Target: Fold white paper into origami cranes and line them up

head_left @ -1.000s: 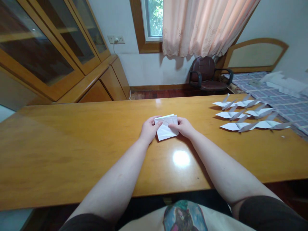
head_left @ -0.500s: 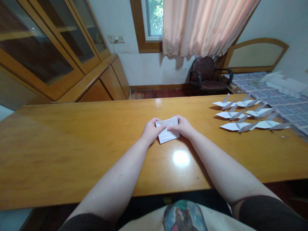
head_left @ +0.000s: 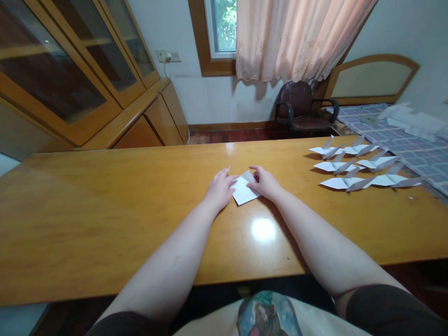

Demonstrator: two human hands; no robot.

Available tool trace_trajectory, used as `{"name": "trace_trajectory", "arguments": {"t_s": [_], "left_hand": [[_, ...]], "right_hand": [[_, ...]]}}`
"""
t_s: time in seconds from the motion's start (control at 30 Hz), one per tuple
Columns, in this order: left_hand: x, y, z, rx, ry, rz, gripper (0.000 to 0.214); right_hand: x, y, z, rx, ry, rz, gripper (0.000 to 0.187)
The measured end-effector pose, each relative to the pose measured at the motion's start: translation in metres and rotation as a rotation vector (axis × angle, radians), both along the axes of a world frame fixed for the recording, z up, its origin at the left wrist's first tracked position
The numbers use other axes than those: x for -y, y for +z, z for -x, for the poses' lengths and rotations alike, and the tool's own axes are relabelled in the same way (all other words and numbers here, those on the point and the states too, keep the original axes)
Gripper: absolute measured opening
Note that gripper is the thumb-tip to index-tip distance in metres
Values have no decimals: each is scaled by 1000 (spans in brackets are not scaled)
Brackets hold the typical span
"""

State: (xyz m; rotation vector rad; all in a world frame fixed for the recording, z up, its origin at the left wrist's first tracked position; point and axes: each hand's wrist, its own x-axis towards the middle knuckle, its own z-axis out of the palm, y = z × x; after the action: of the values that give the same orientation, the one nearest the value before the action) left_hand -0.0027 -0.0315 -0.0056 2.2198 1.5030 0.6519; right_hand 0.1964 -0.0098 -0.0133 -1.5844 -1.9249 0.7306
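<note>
A folded white sheet of paper [head_left: 244, 191] lies on the wooden table in front of me, its near corner pointing toward me. My left hand [head_left: 220, 186] rests at the paper's left side with its fingers stretched out and the thumb touching the edge. On the other side, my right hand [head_left: 265, 183] pinches the paper's right part between thumb and fingers, where a flap stands slightly raised. Several white folded paper cranes [head_left: 341, 183] stand in rows at the table's right end.
The long wooden table [head_left: 105, 224] spans the view. Beyond it are a brown office chair [head_left: 301, 105], a bed with a checked cover [head_left: 416, 144] on the right and a glass-doored cabinet [head_left: 115, 109] on the left. A tiny white scrap [head_left: 410, 198] lies near the cranes.
My left hand has loosened its pinch and its fingers have straightened. The paper has turned and sits flatter, with a flap lifted near my right hand.
</note>
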Motion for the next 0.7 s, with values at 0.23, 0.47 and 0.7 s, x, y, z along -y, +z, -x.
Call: {"name": "trace_trajectory", "arguments": {"t_s": [0.23, 0.47, 0.7], "left_hand": [[12, 6, 2, -259, -374, 191, 73], [17, 12, 4, -266, -386, 253, 88], [10, 14, 12, -179, -376, 281, 69]], "right_hand": [[-11, -1, -25, 312, 204, -53, 67], [-17, 3, -51, 170, 361, 20, 95], [-11, 4, -35, -113, 551, 100, 33]]}}
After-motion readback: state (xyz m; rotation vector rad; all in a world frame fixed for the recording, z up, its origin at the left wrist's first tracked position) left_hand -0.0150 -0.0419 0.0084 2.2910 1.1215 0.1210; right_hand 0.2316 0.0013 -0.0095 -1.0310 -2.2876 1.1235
